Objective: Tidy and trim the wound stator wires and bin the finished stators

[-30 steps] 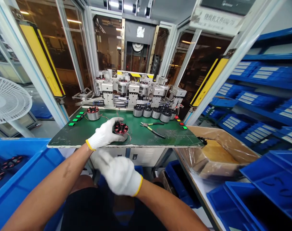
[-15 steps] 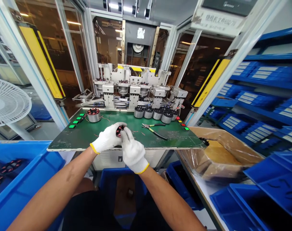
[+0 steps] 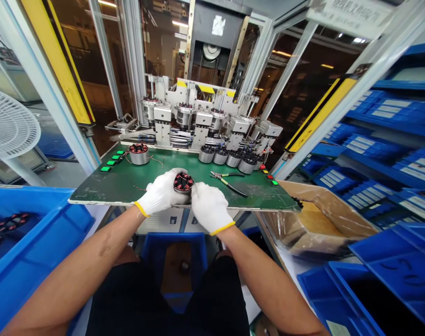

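A motor stator [image 3: 183, 182] with red copper windings and a metal outer ring is held upright over the front of the green worktop [image 3: 170, 163]. Wrapped round its left side is my white-gloved left hand [image 3: 162, 189]. My right hand [image 3: 210, 203], gloved too, is closed in a pinch at the stator's right edge, on what looks like a thin wire end; its fingertips are partly hidden. Right of the hands lie wire cutters [image 3: 229, 183] with green and black handles, jaws apart. Another wound stator [image 3: 138, 154] with loose wire ends stands at the back left.
Several metal stators [image 3: 233, 158] without visible red wire stand at the back right, before the winding machine [image 3: 201, 119]. Green buttons [image 3: 110, 163] line the left edge. A blue bin [image 3: 58, 205] is at left, a cardboard box [image 3: 303, 196] at right, another blue bin [image 3: 151, 252] below.
My right hand has moved from over the stator to its right edge, uncovering the windings. Both hands and the stator sit slightly further right in the picture; the head view has tilted down.
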Tool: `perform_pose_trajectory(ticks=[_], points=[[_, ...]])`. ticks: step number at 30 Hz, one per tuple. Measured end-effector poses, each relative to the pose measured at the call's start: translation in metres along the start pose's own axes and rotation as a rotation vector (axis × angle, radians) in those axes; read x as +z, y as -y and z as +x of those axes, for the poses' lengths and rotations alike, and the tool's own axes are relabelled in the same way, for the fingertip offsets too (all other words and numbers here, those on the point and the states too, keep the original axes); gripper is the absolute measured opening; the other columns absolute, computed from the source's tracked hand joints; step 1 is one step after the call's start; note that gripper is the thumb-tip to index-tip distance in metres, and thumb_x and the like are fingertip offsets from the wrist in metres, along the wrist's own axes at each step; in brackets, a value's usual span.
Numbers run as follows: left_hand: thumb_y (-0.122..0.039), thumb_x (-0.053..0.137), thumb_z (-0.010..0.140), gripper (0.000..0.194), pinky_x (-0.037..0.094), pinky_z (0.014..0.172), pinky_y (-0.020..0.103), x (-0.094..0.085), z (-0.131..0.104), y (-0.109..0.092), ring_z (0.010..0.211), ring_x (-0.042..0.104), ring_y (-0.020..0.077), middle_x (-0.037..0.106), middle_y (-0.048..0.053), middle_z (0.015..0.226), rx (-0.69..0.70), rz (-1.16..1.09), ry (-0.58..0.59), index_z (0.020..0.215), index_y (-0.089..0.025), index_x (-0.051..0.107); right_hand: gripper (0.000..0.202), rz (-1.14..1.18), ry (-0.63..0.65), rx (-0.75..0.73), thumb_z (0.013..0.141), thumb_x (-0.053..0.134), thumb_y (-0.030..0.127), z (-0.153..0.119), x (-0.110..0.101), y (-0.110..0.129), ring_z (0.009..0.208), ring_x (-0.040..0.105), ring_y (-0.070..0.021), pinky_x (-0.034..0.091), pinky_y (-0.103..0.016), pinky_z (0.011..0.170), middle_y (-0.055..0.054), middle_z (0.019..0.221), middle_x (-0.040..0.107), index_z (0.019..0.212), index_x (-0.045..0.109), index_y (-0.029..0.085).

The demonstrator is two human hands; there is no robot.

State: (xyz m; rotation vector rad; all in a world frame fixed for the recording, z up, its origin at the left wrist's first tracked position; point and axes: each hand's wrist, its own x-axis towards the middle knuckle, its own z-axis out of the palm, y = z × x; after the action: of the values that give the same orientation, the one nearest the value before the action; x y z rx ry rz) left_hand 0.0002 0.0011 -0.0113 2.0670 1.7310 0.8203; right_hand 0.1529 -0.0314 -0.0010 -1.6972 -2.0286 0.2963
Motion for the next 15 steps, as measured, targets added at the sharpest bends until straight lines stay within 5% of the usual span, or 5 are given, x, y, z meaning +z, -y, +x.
perform_pose_trajectory(ticks=[3, 6, 11, 13, 15], points=[[-0.050, 0.072, 0.057, 0.068, 0.050, 0.073, 0.035, -0.002, -0.001, 0.000, 0.093, 0.066, 0.0281, 0.068, 0.002, 0.109, 0.000, 0.004, 0.016, 0.121, -0.035, 0.054, 0.041, 0.389, 0.233, -0.010, 0.098, 0.026, 0.032, 0.010, -0.005, -0.010, 0.050, 0.046, -0.0125, 0.040, -0.021, 0.048, -0.003, 0.064, 0.051, 0.082, 0.059, 0.013], [-0.050, 0.072, 0.057, 0.067, 0.049, 0.071, 0.036, -0.004, -0.003, -0.002, 0.089, 0.067, 0.0287, 0.069, 0.001, 0.105, -0.016, 0.003, 0.025, 0.120, -0.037, 0.054, 0.045, 0.467, 0.299, -0.064, 0.097, 0.019, 0.029, 0.010, -0.009, -0.021, 0.045, 0.042, -0.0107, 0.037, -0.020, 0.045, -0.002, 0.063, 0.052, 0.088, 0.059, 0.012], [-0.043, 0.070, 0.058, 0.059, 0.048, 0.065, 0.034, -0.003, -0.003, -0.002, 0.083, 0.067, 0.0274, 0.071, 0.000, 0.098, -0.016, -0.008, 0.018, 0.116, -0.038, 0.056, 0.028, -0.400, 0.033, -0.390, 0.096, 0.036, 0.027, -0.002, -0.037, -0.018, 0.082, 0.059, -0.0202, 0.043, -0.028, 0.071, -0.009, 0.099, 0.061, 0.109, 0.059, 0.019], [-0.043, 0.071, 0.057, 0.059, 0.048, 0.064, 0.034, -0.002, -0.002, -0.002, 0.083, 0.068, 0.0285, 0.071, 0.001, 0.098, -0.022, 0.004, 0.023, 0.114, -0.038, 0.057, 0.027, -0.649, 0.071, -0.525, 0.097, 0.038, 0.032, -0.002, -0.046, -0.009, 0.084, 0.059, -0.0227, 0.042, -0.031, 0.072, -0.010, 0.100, 0.060, 0.110, 0.058, 0.020], [-0.044, 0.071, 0.056, 0.060, 0.048, 0.064, 0.035, -0.002, -0.001, -0.002, 0.084, 0.068, 0.0301, 0.070, 0.001, 0.101, -0.020, 0.013, 0.024, 0.114, -0.038, 0.057, 0.028, -0.648, 0.099, -0.539, 0.097, 0.040, 0.039, 0.006, -0.047, -0.001, 0.085, 0.059, -0.0234, 0.043, -0.031, 0.073, -0.010, 0.097, 0.060, 0.102, 0.060, 0.019]])
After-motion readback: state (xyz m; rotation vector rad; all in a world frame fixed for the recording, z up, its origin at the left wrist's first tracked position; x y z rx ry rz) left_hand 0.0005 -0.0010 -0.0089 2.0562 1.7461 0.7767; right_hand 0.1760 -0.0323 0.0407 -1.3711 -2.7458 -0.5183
